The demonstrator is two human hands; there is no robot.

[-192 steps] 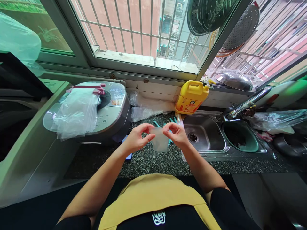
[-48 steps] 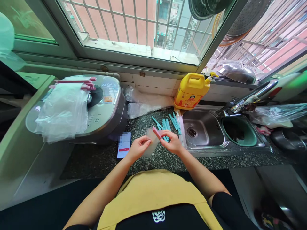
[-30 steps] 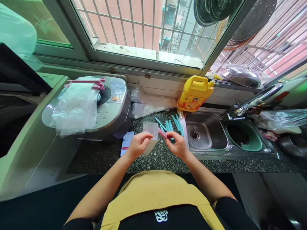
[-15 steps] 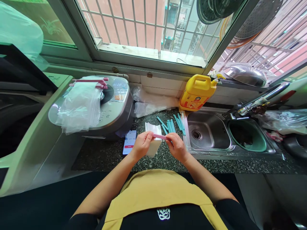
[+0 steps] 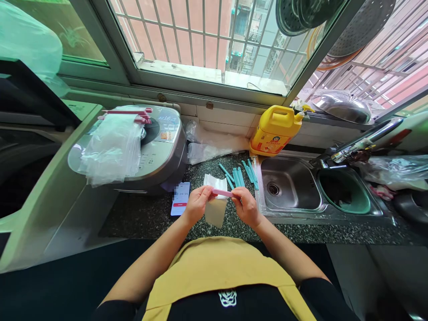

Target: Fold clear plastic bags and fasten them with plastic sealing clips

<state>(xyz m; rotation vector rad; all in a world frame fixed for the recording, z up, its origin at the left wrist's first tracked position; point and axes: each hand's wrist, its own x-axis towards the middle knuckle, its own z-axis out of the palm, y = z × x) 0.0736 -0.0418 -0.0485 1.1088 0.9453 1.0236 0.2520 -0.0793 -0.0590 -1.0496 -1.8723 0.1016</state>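
Between my two hands a pink bag sealing clip (image 5: 222,193) lies crosswise on a small clear plastic bag (image 5: 215,181). My left hand (image 5: 198,203) pinches the clip's left end, and my right hand (image 5: 246,206) pinches its right end. Below the clip hangs the bag's lower part, with something pale yellowish (image 5: 216,213) in it. Just beyond my right hand, several teal clips (image 5: 238,177) lie on the speckled dark counter (image 5: 140,218). A phone (image 5: 180,199) with a running timer is left of my left hand.
A rice cooker (image 5: 157,156) at the left carries a stack of plastic bags (image 5: 112,151) with pink clips. More clear plastic (image 5: 214,145) lies by the wall. A yellow jug (image 5: 276,131) stands behind the steel sink (image 5: 292,183); a green basin (image 5: 364,196) sits in the right bowl.
The bag has swung slightly down and toward me, so its lower part hangs straighter below the clip. Both hands keep their hold on the clip's ends.
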